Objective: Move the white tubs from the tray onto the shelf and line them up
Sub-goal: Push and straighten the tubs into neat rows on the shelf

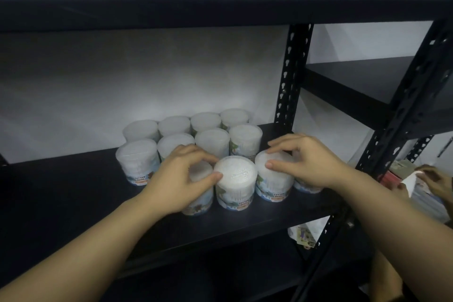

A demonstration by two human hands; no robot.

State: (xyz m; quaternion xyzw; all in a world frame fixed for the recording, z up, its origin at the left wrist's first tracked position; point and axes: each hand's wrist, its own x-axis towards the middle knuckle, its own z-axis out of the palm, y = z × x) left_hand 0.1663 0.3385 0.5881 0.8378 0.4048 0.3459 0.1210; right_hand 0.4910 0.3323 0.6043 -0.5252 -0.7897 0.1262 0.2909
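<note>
Several white cotton-bud tubs stand in rows on the black shelf [73,193]. In the front row, my left hand [182,178] is curled over a tub [202,200] and its thumb touches the middle tub [235,182]. My right hand [306,160] grips the top of the tub [273,179] to the right of the middle one. Another tub [305,187] is mostly hidden under my right wrist. Behind stand two more rows, with a labelled tub [137,162] at the left end. The tray is not in view.
A black perforated upright [290,76] stands behind the tubs at the right, and another upright [402,115] slants down at the front right. The upper shelf board [220,5] hangs close overhead. Another person's hand [435,178] holds packets at the far right.
</note>
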